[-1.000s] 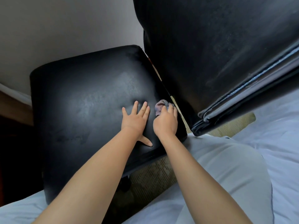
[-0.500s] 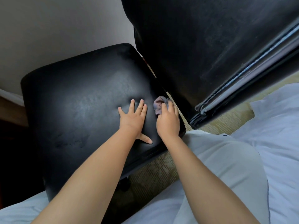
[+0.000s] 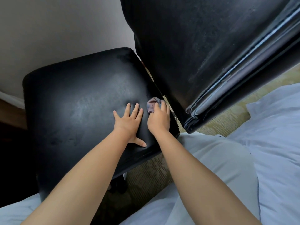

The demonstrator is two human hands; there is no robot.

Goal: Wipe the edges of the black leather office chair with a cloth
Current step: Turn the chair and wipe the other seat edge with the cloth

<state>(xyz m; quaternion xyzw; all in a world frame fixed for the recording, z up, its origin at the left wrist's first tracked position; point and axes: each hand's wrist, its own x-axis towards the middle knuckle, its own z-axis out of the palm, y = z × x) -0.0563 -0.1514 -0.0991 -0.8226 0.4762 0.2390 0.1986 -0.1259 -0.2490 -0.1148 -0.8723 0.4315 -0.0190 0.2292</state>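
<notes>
The cloth (image 3: 153, 104) was held bunched under the curled fingers of the right hand (image 3: 159, 118) and pressed onto the right rear edge of the seat (image 3: 78, 111) of the black leather office chair, just beside the gap where the backrest (image 3: 186, 54) rose. That edge was seen to run as a long line from the near right corner of the seat away toward its far corner, so the remaining stretch lay ahead of the right hand, along its own reach. The left hand (image 3: 128, 123) was laid flat on the seat, fingers spread and holding nothing, just beside the right hand and apparently bracing the chair. The right hand was judged the nearer to the edge, and the next stroke was expected to follow that line.
</notes>
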